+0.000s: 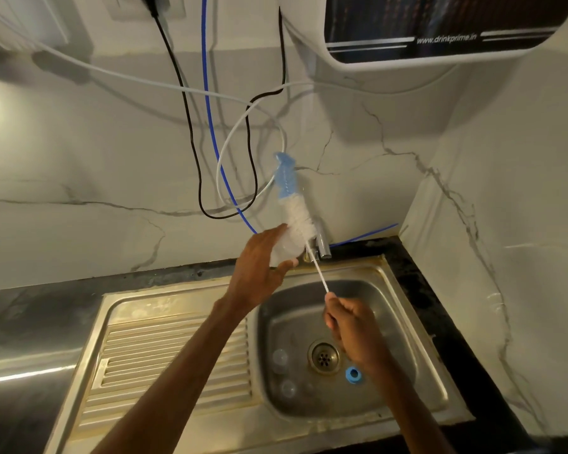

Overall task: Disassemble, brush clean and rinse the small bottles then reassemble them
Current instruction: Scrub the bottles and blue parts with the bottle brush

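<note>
One wide-angle view, from a camera worn on the person's head, faces forward and tilts down over a steel sink [177, 299], close above it. The sink fills the frame from centre toward 6 o'clock. The marble wall [79, 152] rises toward 12 o'clock, and a water purifier [440, 44] is cropped at 1 o'clock. Both forearms enter from 6 o'clock, with the left hand [259, 270] and right hand [351, 329] near centre. Straight lines bow toward the frame's edges.
</note>
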Demonstrator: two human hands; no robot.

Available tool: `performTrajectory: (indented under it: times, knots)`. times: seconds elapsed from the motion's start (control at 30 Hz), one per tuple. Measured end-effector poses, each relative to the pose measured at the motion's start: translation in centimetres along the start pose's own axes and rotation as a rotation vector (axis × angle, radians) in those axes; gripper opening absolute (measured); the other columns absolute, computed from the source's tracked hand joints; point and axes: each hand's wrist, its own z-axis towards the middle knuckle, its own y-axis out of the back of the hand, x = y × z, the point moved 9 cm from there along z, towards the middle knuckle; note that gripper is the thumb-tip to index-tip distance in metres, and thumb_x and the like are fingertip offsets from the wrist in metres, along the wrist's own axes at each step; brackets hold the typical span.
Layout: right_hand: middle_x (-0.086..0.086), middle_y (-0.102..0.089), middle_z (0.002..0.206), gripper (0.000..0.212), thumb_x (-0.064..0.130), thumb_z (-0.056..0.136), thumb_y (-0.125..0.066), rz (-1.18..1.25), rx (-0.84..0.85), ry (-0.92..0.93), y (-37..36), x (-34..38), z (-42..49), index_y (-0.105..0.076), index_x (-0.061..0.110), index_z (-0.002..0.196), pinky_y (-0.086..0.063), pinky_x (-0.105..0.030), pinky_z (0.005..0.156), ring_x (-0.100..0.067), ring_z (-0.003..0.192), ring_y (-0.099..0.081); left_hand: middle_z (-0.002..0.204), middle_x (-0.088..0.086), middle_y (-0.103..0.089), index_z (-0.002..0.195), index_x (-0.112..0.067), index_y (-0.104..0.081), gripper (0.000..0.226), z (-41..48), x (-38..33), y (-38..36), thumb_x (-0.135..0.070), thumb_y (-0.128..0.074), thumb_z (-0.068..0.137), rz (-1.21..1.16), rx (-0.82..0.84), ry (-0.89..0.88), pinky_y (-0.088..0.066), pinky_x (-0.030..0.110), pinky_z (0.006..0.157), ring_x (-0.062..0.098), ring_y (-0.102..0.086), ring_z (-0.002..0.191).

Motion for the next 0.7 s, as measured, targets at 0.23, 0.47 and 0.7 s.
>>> performTrajectory:
  times: [0.23,0.47,0.7]
  knots:
    - [0.008,-0.041,0.043,0.049,0.025,0.108,-0.044,-0.033,0.014,0.049,-0.6,0.1,-0.6,-0.053,0.009,0.063,-0.029,-0.012,0.045,-0.002,0.039,-0.036,0.148,0.004,-0.054,0.152,-0.024,-0.04,0.073,0.4,1.6,1.3,-0.036,-0.075,0.089,-0.076,-0.053,0.059,-0.044,0.048,0.109,0.025,-0.052,0.131]
    - [0.006,-0.04,0.045,0.05,0.027,0.108,-0.043,-0.057,0.057,0.062,-1.0,0.2,-0.4,-0.055,0.008,0.064,-0.029,-0.016,0.046,-0.004,0.041,-0.035,0.145,0.003,-0.055,0.151,-0.025,-0.042,0.074,0.9,2.8,2.0,-0.034,-0.078,0.087,-0.081,-0.066,0.105,-0.046,0.051,0.108,0.024,-0.052,0.13]
    - [0.005,-0.038,0.046,0.05,0.029,0.107,-0.045,-0.022,0.026,0.027,-0.6,0.0,-0.3,-0.055,0.008,0.063,-0.026,-0.018,0.043,-0.006,0.04,-0.032,0.145,0.0,-0.055,0.151,-0.028,-0.041,0.073,0.6,2.1,1.5,-0.035,-0.078,0.088,-0.089,-0.033,0.062,-0.044,0.044,0.109,0.023,-0.052,0.13]
